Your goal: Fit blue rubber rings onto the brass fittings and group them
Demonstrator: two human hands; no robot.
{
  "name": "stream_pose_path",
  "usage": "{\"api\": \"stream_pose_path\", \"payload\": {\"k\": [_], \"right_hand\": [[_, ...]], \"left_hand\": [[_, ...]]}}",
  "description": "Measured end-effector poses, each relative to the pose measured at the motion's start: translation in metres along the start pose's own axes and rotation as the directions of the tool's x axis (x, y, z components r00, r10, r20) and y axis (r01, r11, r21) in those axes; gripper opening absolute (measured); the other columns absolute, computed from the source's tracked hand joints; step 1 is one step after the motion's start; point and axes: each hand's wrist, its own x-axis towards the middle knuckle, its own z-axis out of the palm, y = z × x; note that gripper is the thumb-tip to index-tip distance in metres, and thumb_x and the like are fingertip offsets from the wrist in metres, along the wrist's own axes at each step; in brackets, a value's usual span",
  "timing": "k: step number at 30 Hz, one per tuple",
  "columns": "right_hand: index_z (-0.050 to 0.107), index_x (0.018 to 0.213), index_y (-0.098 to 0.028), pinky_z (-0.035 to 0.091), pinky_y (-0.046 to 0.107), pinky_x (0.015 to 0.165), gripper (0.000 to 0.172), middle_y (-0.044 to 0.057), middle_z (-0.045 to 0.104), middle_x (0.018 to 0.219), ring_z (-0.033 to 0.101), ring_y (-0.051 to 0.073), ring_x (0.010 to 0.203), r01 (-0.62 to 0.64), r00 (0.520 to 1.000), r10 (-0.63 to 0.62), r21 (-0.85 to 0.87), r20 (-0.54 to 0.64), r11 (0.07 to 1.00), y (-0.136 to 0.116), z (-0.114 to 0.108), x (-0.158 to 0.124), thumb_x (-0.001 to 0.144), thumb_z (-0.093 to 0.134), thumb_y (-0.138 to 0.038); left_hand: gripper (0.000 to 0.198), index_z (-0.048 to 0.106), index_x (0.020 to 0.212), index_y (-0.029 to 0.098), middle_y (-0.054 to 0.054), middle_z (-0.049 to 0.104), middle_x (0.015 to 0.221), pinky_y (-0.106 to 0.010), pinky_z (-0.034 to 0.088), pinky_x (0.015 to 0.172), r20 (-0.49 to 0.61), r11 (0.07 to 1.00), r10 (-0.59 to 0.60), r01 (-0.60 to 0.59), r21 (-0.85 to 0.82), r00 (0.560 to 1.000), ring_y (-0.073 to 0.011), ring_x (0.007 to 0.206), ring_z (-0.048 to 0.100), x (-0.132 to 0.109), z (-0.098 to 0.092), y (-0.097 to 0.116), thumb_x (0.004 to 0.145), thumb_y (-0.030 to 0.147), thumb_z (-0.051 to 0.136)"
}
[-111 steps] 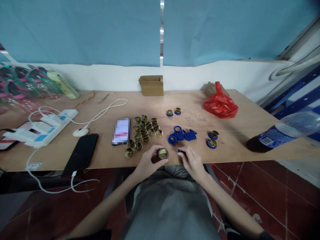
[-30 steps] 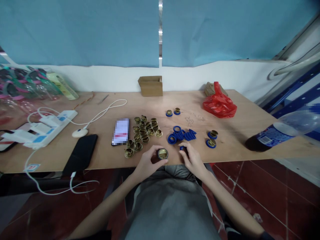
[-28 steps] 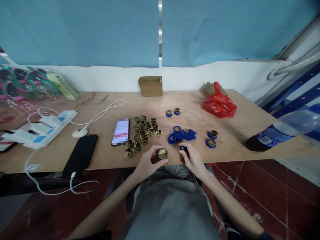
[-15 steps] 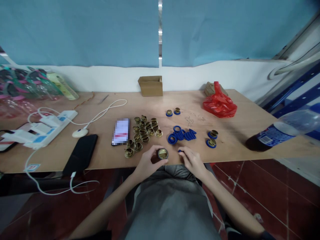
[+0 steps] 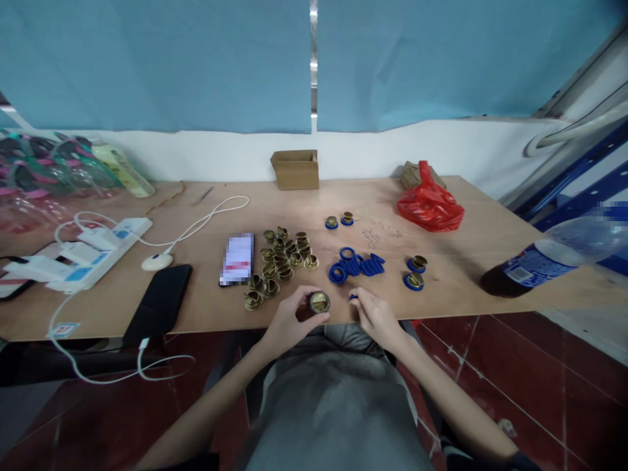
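Note:
Between the thumb and fingers of my left hand point(image 5: 293, 316) is a round brass-coloured fitting point(image 5: 320, 301) with a dark rim, held over the table's front edge. My right hand point(image 5: 375, 317) pinches a small dark blue piece point(image 5: 353, 297), mostly hidden by the fingers. Beyond my hands lies a pile of blue rings point(image 5: 360, 263). Several similar brass fittings point(image 5: 279, 258) are grouped to the left. Two fittings with blue rings point(image 5: 415, 281) sit at the right, and two more ringed fittings point(image 5: 347, 218) stand farther back.
Thin clear loops point(image 5: 373, 235) lie behind the blue rings. A phone point(image 5: 237, 259), a black phone point(image 5: 157, 302) and a power strip point(image 5: 105, 252) with cables occupy the left. A cola bottle point(image 5: 534, 265) and red bag point(image 5: 430, 208) are right; a cardboard box point(image 5: 296, 170) stands at the back.

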Motion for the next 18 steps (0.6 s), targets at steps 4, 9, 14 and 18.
{"api": "stream_pose_path", "payload": {"k": [4, 9, 14, 18], "right_hand": [[0.051, 0.099, -0.022, 0.048, 0.027, 0.061, 0.017, 0.004, 0.066, 0.078, 0.065, 0.02, 0.065, -0.015, 1.0, 0.015, -0.004, 0.005, 1.0, -0.0011, -0.0009, 0.0012, 0.101, 0.039, -0.012], [0.05, 0.098, -0.022, 0.047, 0.026, 0.061, 0.018, 0.004, 0.068, 0.079, 0.066, 0.02, 0.067, -0.028, 0.998, 0.029, -0.023, 0.047, 0.999, -0.0008, -0.0006, 0.0014, 0.097, 0.04, -0.007], [0.048, 0.098, -0.022, 0.045, 0.026, 0.061, 0.017, 0.005, 0.068, 0.081, 0.066, 0.019, 0.067, -0.032, 0.995, 0.038, -0.066, 0.09, 0.997, -0.0004, -0.0002, 0.001, 0.097, 0.039, -0.008], [0.048, 0.099, -0.022, 0.044, 0.027, 0.06, 0.016, 0.006, 0.069, 0.08, 0.066, 0.02, 0.066, -0.014, 0.997, 0.019, -0.064, 0.079, 0.998, -0.0004, 0.0002, 0.0013, 0.099, 0.038, -0.01]], "left_hand": [[0.036, 0.061, 0.113, 0.02, -0.004, 0.074, 0.104, -0.033, 0.056, 0.087, 0.002, 1.0, -0.004, 0.004, -0.009, 1.0, -0.0204, 0.094, 0.072, 0.0005, -0.0001, -0.001, 0.081, 0.027, 0.077], [0.038, 0.061, 0.115, 0.02, -0.004, 0.073, 0.106, -0.033, 0.055, 0.089, 0.007, 1.0, -0.006, 0.006, -0.004, 1.0, -0.0206, 0.097, 0.071, 0.0003, -0.0005, -0.0027, 0.082, 0.028, 0.077], [0.037, 0.061, 0.114, 0.02, -0.004, 0.073, 0.106, -0.033, 0.055, 0.089, 0.007, 1.0, -0.004, 0.004, -0.011, 1.0, -0.0206, 0.097, 0.071, 0.0003, -0.0004, -0.0013, 0.082, 0.027, 0.077], [0.036, 0.061, 0.114, 0.021, -0.004, 0.074, 0.104, -0.033, 0.055, 0.088, 0.004, 1.0, -0.002, 0.002, 0.002, 1.0, -0.0205, 0.095, 0.071, 0.0, -0.0004, -0.0014, 0.081, 0.027, 0.077]]}}
